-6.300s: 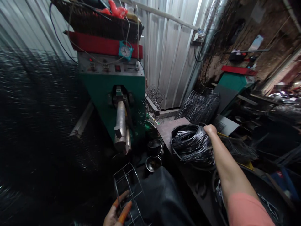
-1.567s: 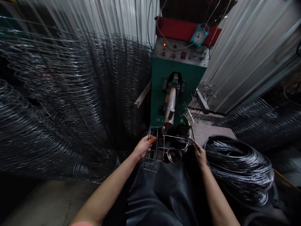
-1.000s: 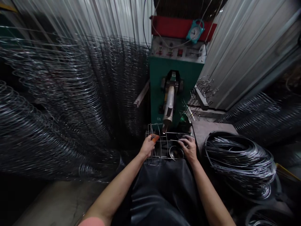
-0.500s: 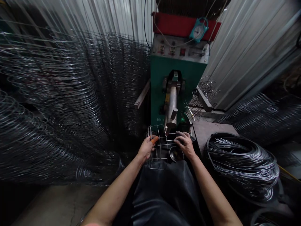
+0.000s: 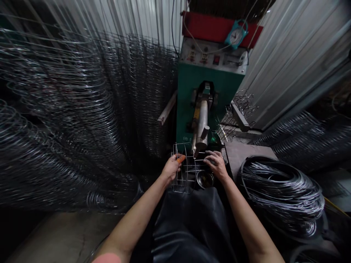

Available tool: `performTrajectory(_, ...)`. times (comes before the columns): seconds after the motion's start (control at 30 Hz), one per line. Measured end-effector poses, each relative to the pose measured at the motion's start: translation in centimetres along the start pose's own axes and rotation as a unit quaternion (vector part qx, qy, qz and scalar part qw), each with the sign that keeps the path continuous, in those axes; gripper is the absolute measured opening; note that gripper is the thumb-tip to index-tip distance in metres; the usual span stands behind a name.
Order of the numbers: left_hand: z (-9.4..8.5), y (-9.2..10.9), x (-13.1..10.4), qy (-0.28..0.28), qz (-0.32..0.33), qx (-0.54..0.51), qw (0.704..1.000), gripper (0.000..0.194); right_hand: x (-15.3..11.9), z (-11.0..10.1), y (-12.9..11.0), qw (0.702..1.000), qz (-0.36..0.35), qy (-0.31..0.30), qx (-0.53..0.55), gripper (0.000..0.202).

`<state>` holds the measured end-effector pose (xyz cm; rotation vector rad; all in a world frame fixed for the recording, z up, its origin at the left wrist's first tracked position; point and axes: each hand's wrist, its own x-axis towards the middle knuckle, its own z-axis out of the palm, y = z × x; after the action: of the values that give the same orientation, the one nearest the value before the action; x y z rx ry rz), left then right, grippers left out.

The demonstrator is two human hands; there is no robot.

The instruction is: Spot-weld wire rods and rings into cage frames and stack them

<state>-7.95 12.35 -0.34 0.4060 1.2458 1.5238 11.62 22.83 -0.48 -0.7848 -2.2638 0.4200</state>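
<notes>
My left hand (image 5: 171, 168) is closed on the left side of a round wire cage (image 5: 187, 180) made of thin metal rods. An orange cover wraps its thumb. On the cage's right, my right hand (image 5: 216, 165) has its fingers bent round the end of a straight wire (image 5: 200, 160) reaching towards the cage. The electrode tip (image 5: 195, 152) of a green spot welder (image 5: 189, 82) meets the wires between my hands. Below the right hand sits a small metal bowl (image 5: 205, 179) with small bits inside, too dark to name.
Tall stacks of wire rings (image 5: 93, 98) crowd the left side. To the right lies a big coil of wire (image 5: 285, 186) beside a flat board (image 5: 241, 151). Bars (image 5: 168, 109) jut from both sides of the welder. A blue clock (image 5: 236, 35) hangs at its top.
The view has shifted slightly, so the welder appears a little further right. Both hands keep their hold, with the cage sitting slightly higher in view at the electrode.
</notes>
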Motion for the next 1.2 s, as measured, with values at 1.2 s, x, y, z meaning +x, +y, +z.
performTrajectory(1.2,-8.9,-0.3,-10.4,-0.085,-0.057,-0.077,0.992,0.024,-11.2,-7.7,-2.7,0.984,0.123,0.12,0.05,0.052)
